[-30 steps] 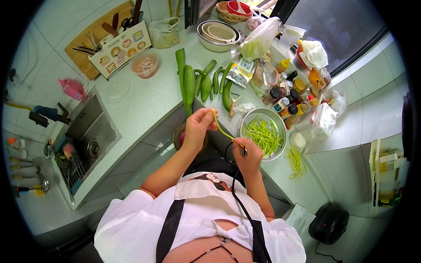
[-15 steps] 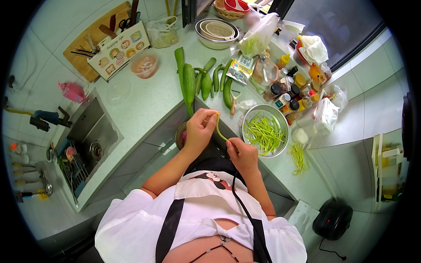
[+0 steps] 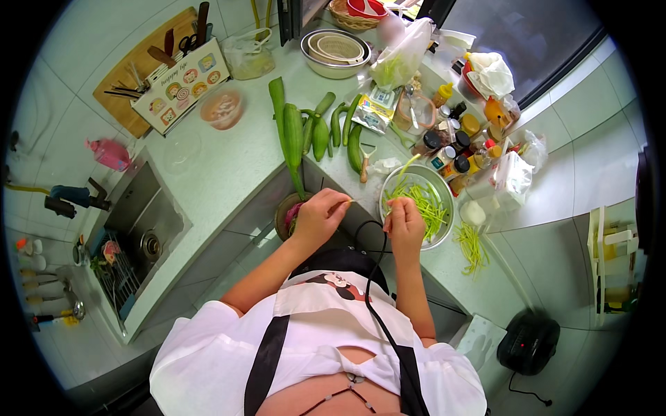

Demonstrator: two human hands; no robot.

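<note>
My right hand [image 3: 404,222] is closed on a long green vegetable stem [image 3: 402,170], which points up and away over the rim of a metal bowl. Inside the bowl [image 3: 451,220] lie several cut green stems [image 3: 424,202]. My left hand [image 3: 320,220] is pinched over the gap in front of the counter, with a tiny pale bit, perhaps a stem end or peeled strip, at its fingertips. Below and left of that hand, a bin [image 3: 283,220] with something pink in it shows partly. More thin stems [image 3: 473,249] lie on the counter right of the bowl.
Luffas [image 3: 293,135], green peppers [image 3: 320,137] and a wooden-handled peeler [image 3: 365,166] lie ahead on the counter. Jars and bottles [image 3: 451,145] crowd the right back. A sink [image 3: 149,236] is at left, with a knife holder [image 3: 182,83] behind. A black cable [image 3: 378,277] hangs before me.
Both hands held the stem between them before. Now they are apart: my right hand has moved right and up to the bowl with the stem, my left slightly down with the bit.
</note>
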